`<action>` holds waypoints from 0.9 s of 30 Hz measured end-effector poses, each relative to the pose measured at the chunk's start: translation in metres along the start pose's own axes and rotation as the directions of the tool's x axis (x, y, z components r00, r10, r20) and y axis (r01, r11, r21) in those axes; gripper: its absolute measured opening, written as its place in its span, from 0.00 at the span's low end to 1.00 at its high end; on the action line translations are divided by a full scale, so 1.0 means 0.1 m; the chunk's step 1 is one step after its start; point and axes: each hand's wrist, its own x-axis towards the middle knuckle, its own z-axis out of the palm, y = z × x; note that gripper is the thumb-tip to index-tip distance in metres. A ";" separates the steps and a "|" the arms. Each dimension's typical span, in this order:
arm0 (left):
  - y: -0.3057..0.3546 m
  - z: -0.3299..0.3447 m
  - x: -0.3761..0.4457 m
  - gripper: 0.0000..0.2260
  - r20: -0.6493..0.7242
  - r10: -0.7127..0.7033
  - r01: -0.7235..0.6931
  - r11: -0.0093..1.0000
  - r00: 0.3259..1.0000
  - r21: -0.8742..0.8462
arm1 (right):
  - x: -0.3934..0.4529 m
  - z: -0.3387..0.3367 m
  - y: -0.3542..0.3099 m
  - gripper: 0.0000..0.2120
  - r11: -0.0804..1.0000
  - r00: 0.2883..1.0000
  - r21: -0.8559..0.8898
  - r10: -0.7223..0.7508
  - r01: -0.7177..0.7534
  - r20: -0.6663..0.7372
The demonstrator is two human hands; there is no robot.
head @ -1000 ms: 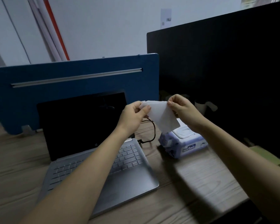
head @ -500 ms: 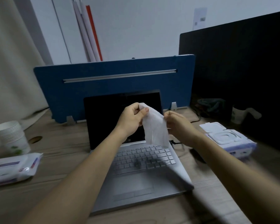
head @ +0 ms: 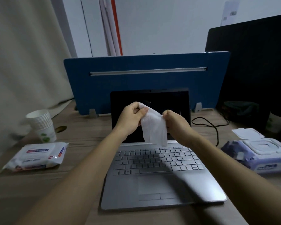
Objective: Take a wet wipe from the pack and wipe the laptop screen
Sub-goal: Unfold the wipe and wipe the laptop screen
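Wipe (head: 154,127) is out of the pack (head: 263,153) and pinched between left hand (head: 131,118) and right hand (head: 175,122) just in front of the dark laptop screen (head: 125,101), so next I'd guess bunch it up and press it flat on the glass.

Over the last second the two hands have carried the white textured wet wipe (head: 154,127) away from above the lavender wipe pack with its open white flip lid (head: 263,153), which now lies well off to the right of the right hand (head: 173,122). The wipe now hangs before the black laptop screen (head: 177,101). The left hand (head: 131,118) and right hand have drawn closer together, bunching the wipe's top edge.
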 end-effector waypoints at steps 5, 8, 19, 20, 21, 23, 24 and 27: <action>-0.10 -0.07 0.10 0.06 -0.038 -0.007 0.009 0.998 0.999 0.065 | 0.17 0.02 0.03 0.04 0.969 0.988 -0.202 -0.151 0.139 -0.044; -0.13 -0.12 0.19 0.06 -0.078 0.007 0.001 0.995 0.997 0.100 | 0.29 0.02 0.01 0.05 0.890 0.958 -0.382 -0.285 0.250 -0.038; -0.26 -0.34 0.55 0.06 -0.270 0.179 -0.047 0.899 0.946 0.435 | 0.90 0.10 0.02 0.08 0.327 0.795 -0.877 -0.599 0.352 0.096; -0.28 -0.36 0.57 0.06 -0.280 0.192 -0.045 0.889 0.941 0.456 | 0.94 0.12 0.03 0.09 0.318 0.796 -0.886 -0.599 0.337 0.088; -0.29 -0.38 0.58 0.07 -0.289 0.206 -0.045 0.876 0.935 0.480 | 0.98 0.14 0.03 0.10 0.318 0.788 -0.888 -0.611 0.333 0.077; -0.32 -0.41 0.60 0.09 -0.295 0.228 -0.046 0.855 0.928 0.517 | 0.99 0.17 0.07 0.08 0.290 0.762 -0.890 -0.641 0.352 0.093; -0.33 -0.42 0.60 0.09 -0.294 0.233 -0.047 0.850 0.927 0.525 | 0.97 0.18 0.10 0.08 0.147 0.721 -0.931 -0.676 0.333 0.151; -0.36 -0.44 0.61 0.10 -0.298 0.241 -0.048 0.845 0.924 0.533 | 0.96 0.18 0.23 0.13 -0.124 0.665 -0.967 -0.706 0.221 0.243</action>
